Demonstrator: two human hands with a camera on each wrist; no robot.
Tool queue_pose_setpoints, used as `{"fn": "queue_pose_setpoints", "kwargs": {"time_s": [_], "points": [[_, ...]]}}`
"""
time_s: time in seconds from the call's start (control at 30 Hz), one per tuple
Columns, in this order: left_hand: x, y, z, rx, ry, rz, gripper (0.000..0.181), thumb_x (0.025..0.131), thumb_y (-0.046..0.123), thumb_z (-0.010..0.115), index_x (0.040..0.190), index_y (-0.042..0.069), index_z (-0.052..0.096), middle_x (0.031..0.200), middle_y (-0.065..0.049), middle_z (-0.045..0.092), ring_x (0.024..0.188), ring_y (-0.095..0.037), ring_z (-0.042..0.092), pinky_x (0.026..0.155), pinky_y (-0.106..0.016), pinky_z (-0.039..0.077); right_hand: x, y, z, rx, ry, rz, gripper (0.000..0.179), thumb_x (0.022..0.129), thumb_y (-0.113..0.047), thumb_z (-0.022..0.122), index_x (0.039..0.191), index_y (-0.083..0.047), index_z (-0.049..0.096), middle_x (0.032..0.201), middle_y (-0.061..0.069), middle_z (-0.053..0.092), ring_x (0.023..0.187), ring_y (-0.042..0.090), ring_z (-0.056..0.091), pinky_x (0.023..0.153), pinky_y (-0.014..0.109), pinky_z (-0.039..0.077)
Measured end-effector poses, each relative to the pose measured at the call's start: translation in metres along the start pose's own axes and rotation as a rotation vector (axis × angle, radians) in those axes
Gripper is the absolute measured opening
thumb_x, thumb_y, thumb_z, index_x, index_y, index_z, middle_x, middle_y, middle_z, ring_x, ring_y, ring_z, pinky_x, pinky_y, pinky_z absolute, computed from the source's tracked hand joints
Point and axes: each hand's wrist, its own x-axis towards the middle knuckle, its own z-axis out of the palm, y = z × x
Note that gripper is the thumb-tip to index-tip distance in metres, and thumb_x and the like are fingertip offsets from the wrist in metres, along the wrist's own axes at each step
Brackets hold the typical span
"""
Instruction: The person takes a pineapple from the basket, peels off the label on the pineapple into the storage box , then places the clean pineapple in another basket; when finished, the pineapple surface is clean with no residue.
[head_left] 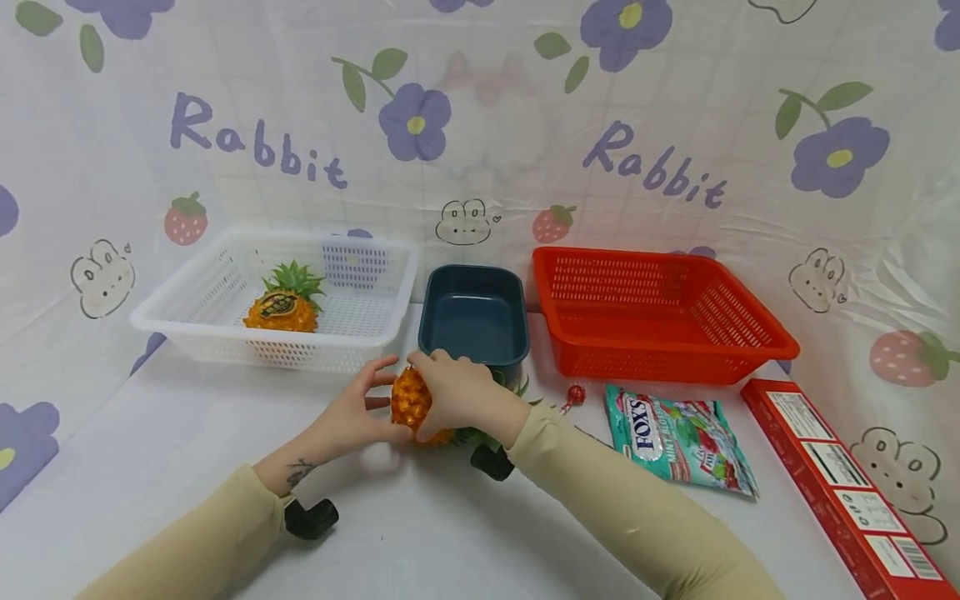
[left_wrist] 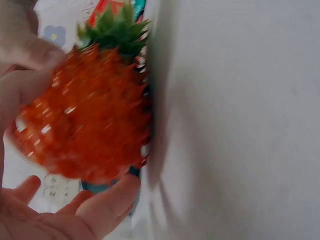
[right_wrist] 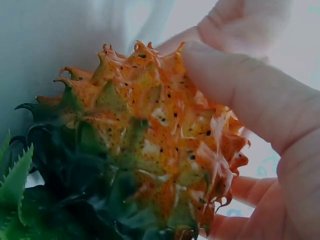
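On the white table in the head view lies a small orange pineapple (head_left: 411,400), its green leaves pointing right and partly hidden. My right hand (head_left: 463,393) grips it from above, thumb and fingers on opposite sides. My left hand (head_left: 358,414) is at its left end with fingers spread and fairly straight, the thumb near or touching the rind. The left wrist view shows the pineapple (left_wrist: 95,115) between both hands, with left fingertips (left_wrist: 127,185) at its base. Close up in the right wrist view, the right thumb (right_wrist: 215,67) presses on the spiky pineapple (right_wrist: 145,120).
A white basket (head_left: 360,340) holds another pineapple (head_left: 288,310) with a dark label. Beside it stand a dark blue bin (head_left: 474,300) and a red basket (head_left: 667,348). On the right lie a red wrapped candy (head_left: 575,395), a Fox's candy bag (head_left: 678,437) and a long red box (head_left: 840,483).
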Motion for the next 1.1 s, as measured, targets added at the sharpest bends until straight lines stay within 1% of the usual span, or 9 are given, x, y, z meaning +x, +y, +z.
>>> {"fn": "queue_pose_setpoints", "kwargs": {"time_s": [0.17,0.3,0.4,0.53,0.63,0.73,0.87,1.0,1.1], "points": [[-0.013,0.005,-0.021,-0.088,0.115,-0.078,0.077,0.083,0.021,0.068,0.143,0.011,0.02,0.137,-0.025,0.036,0.116,-0.042,0.049,0.087,-0.047,0.05,-0.001,-0.003,0.001,-0.023,-0.012,0.018,0.089,0.065,-0.041,0.081,0.139,-0.023,0.034,0.125,0.004,0.048,0.099,0.027,0.051,0.078,0.041,0.047],[-0.024,0.011,-0.041,-0.246,0.239,-0.121,0.068,0.091,0.023,0.057,0.142,0.003,0.016,0.13,-0.024,0.038,0.1,-0.021,0.059,0.081,-0.037,0.054,-0.001,-0.004,0.002,-0.017,-0.022,0.016,0.089,0.066,-0.038,0.081,0.14,-0.029,0.034,0.126,0.005,0.046,0.1,0.027,0.049,0.078,0.041,0.046],[-0.03,0.012,-0.057,-0.382,0.324,-0.168,0.064,0.095,0.031,0.048,0.14,0.004,0.01,0.125,-0.016,0.038,0.087,-0.007,0.059,0.077,-0.032,0.055,-0.001,-0.005,0.003,-0.021,-0.028,0.012,0.084,0.067,-0.036,0.081,0.139,-0.03,0.037,0.125,0.005,0.046,0.098,0.027,0.048,0.077,0.04,0.045],[-0.032,0.009,-0.08,-0.67,0.423,-0.257,0.068,0.095,0.043,0.04,0.14,0.015,-0.002,0.117,-0.007,0.035,0.083,-0.012,0.062,0.077,-0.035,0.055,-0.001,-0.006,0.003,-0.028,-0.031,0.01,0.081,0.067,-0.036,0.081,0.137,-0.03,0.04,0.124,0.004,0.046,0.098,0.027,0.048,0.077,0.04,0.044],[-0.032,0.006,-0.097,-0.927,0.497,-0.295,0.073,0.093,0.047,0.043,0.143,0.03,-0.007,0.116,-0.003,0.033,0.095,-0.018,0.058,0.083,-0.039,0.053,-0.001,-0.006,0.003,-0.03,-0.033,0.01,0.082,0.067,-0.035,0.081,0.137,-0.029,0.04,0.125,0.004,0.047,0.099,0.027,0.048,0.078,0.04,0.044],[-0.028,0.002,-0.11,-1.121,0.547,-0.297,0.071,0.091,0.046,0.049,0.14,0.037,-0.001,0.118,0.0,0.032,0.11,-0.021,0.047,0.089,-0.039,0.05,-0.001,-0.006,0.003,-0.037,-0.032,0.01,0.081,0.067,-0.035,0.08,0.137,-0.028,0.039,0.124,0.004,0.047,0.098,0.027,0.047,0.077,0.039,0.044],[-0.021,-0.003,-0.122,-1.301,0.583,-0.281,0.061,0.089,0.035,0.057,0.13,0.038,0.011,0.12,0.002,0.028,0.115,-0.02,0.039,0.093,-0.038,0.048,-0.001,-0.007,0.004,-0.056,-0.03,0.01,0.081,0.068,-0.034,0.079,0.137,-0.028,0.038,0.125,0.004,0.046,0.098,0.027,0.047,0.076,0.038,0.044],[-0.015,-0.005,-0.129,-1.401,0.644,-0.265,0.054,0.088,0.021,0.062,0.123,0.037,0.025,0.122,0.005,0.027,0.116,-0.016,0.037,0.091,-0.037,0.049,0.0,-0.008,0.005,-0.067,-0.033,0.014,0.082,0.067,-0.034,0.079,0.137,-0.027,0.036,0.127,0.005,0.045,0.098,0.026,0.047,0.074,0.038,0.044],[-0.011,-0.006,-0.13,-1.409,0.705,-0.257,0.05,0.088,0.011,0.06,0.121,0.033,0.031,0.122,0.005,0.027,0.118,-0.014,0.036,0.093,-0.038,0.047,0.0,-0.01,0.006,-0.073,-0.03,0.018,0.081,0.068,-0.039,0.078,0.137,-0.027,0.036,0.126,0.005,0.045,0.098,0.026,0.047,0.073,0.038,0.044]]}}
